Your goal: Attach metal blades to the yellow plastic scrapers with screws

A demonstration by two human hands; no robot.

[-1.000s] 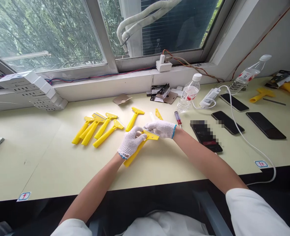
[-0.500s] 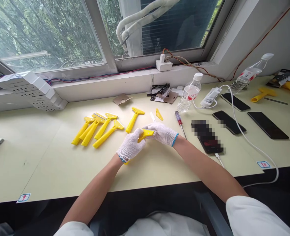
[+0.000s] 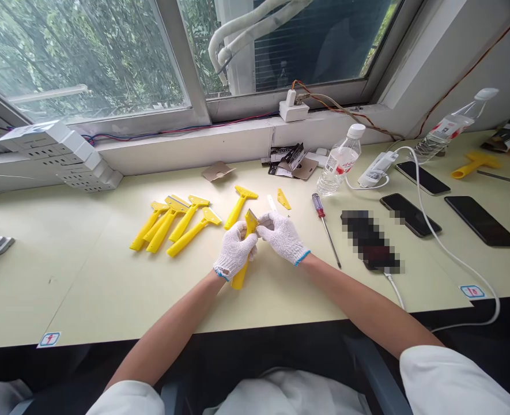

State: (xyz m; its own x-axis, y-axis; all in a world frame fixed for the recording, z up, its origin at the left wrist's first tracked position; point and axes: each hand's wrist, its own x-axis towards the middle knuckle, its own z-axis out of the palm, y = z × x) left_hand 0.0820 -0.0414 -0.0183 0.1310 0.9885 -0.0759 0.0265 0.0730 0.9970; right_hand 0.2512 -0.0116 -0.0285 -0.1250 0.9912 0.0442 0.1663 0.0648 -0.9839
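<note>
My left hand [image 3: 233,253], in a white knit glove, is wrapped round the handle of a yellow scraper [image 3: 240,278] held above the table. My gloved right hand [image 3: 284,237] pinches at the side of its head; whether a small part sits between those fingertips I cannot tell. Just beyond lie a loose yellow cover piece [image 3: 283,199] and a thin white strip [image 3: 271,203]. One more yellow scraper [image 3: 240,206] rests behind my left hand, and several scrapers [image 3: 168,225] lie grouped to the left. A screwdriver [image 3: 319,208] with a clear and red handle lies right of my right hand.
Phones [image 3: 410,214] and a white charging cable [image 3: 451,248] spread over the right side. A water bottle [image 3: 340,161] stands behind the screwdriver. Black packaging [image 3: 291,161] and a cardboard piece [image 3: 218,171] lie near the sill; white boxes [image 3: 60,153] are stacked at the back left.
The held scraper has turned, its head now pointing up and away and more of its handle showing. My right hand has shifted from across the head to its right side.
</note>
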